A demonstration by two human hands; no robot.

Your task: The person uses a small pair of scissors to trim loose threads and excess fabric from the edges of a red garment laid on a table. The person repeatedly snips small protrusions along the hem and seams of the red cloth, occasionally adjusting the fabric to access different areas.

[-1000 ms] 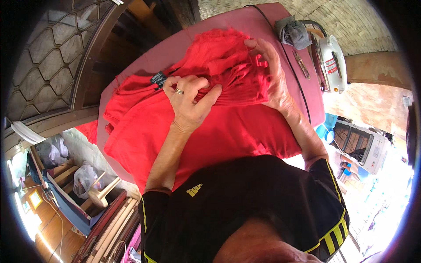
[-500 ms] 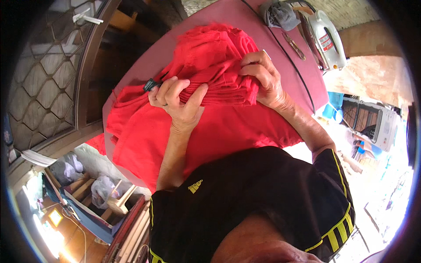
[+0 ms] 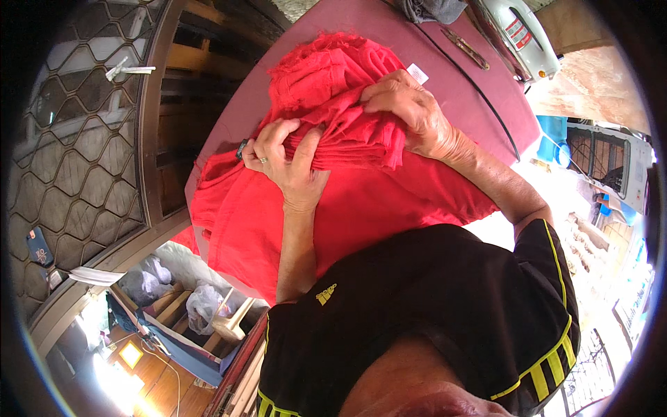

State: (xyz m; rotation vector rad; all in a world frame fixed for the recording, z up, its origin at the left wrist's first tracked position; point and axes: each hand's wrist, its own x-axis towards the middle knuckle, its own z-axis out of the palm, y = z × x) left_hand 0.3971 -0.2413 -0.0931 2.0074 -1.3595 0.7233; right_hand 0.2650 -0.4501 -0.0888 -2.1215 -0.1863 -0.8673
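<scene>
A large red cloth [image 3: 271, 208] lies over the pink padded ironing board, its near part spread out. Its upper part is bunched into many stacked folds [image 3: 354, 149] with frayed edges at the far side. My left hand [image 3: 288, 163] grips the left end of these folds, thumb and fingers pressed on them, a ring on one finger. Beside its fingers a small dark label [image 3: 241, 149] sticks out. My right hand [image 3: 410, 115] pinches the cloth at the right end, fingers curled over the top. Just beyond its knuckles a white label [image 3: 417, 74] shows.
On the pink ironing board [image 3: 486, 104], a black cord [image 3: 472, 83] runs past thread snips [image 3: 464, 48]. A white iron [image 3: 517, 42] stands at far right, near a grey cloth [image 3: 434, 8]. A lattice metal door [image 3: 76, 153] borders the left. Plastic bags [image 3: 203, 306] lie lower left.
The whole view has shifted, so things sit farther right. My right fingers have moved inward over the folds, which look more bunched. More of the white label shows. Both hands keep hold.
</scene>
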